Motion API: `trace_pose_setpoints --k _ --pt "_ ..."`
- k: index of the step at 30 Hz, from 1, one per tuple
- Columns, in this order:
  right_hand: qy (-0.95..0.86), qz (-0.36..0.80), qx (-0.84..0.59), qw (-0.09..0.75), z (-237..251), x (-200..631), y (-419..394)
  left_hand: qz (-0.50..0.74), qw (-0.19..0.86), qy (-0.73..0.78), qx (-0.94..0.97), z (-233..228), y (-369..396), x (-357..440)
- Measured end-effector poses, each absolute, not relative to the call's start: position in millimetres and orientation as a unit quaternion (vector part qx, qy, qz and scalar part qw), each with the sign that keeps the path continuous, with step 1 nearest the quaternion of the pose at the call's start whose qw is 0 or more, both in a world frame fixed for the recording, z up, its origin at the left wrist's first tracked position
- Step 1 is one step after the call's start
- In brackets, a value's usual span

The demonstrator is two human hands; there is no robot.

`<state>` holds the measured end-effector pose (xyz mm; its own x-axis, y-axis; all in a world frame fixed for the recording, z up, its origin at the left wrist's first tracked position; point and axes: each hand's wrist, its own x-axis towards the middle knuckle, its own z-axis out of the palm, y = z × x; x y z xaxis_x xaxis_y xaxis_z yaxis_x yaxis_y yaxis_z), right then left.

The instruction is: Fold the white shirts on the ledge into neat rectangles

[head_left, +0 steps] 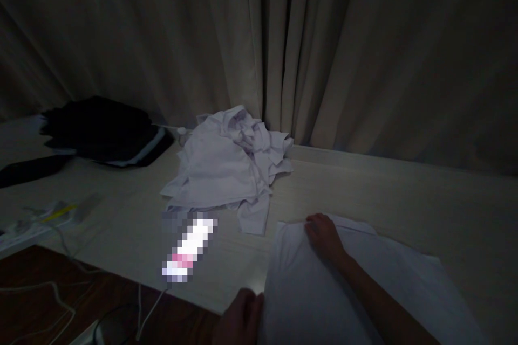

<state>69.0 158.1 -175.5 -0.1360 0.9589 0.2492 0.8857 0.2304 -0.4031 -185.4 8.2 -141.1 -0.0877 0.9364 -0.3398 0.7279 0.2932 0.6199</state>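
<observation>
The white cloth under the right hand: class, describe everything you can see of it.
The white cloth looks like thin, plain fabric, spread mostly flat on the pale table, with a narrow folded-looking strip along its far edge. The right hand rests near its far left corner; the left hand is at its left edge, grip unclear. Its near end runs out of view.

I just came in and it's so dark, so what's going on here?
Someone is handling a flat piece of white fabric spread on the pale table. The right hand rests near its far edge; the left hand is at its left edge, though whether it grips is hard to tell. Beyond, a crumpled heap of white clothes lies near the tall beige curtain, with a black pile farther left.
</observation>
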Motion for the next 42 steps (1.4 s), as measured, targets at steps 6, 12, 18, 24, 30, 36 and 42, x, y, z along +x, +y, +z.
trace_pose_setpoints --k 6,12,18,24,30,36,42 --pt "-0.731 0.035 -0.63 0.262 -200 98 125 0.143 0.227 0.697 0.665 -153 112 -135" --pt "-0.743 -0.033 -0.614 0.263 -228 101 120 0.11 0.163 0.693 0.694 -164 146 -109" --pt "-0.746 -0.051 -0.615 0.25 -232 98 116 0.089 0.15 0.683 0.709 -172 157 -109" --pt "-0.752 -0.061 -0.611 0.24 -231 98 116 0.086 0.152 0.693 0.7 -176 165 -115" --pt "-0.756 -0.059 -0.605 0.244 -220 90 110 0.08 0.144 0.689 0.706 -170 164 -111" --pt "-0.797 -0.009 -0.561 0.223 -220 75 94 0.073 0.149 0.69 0.704 -167 165 -112" --pt "-0.802 0.02 -0.563 0.199 -221 76 94 0.066 0.158 0.702 0.692 -169 173 -115"
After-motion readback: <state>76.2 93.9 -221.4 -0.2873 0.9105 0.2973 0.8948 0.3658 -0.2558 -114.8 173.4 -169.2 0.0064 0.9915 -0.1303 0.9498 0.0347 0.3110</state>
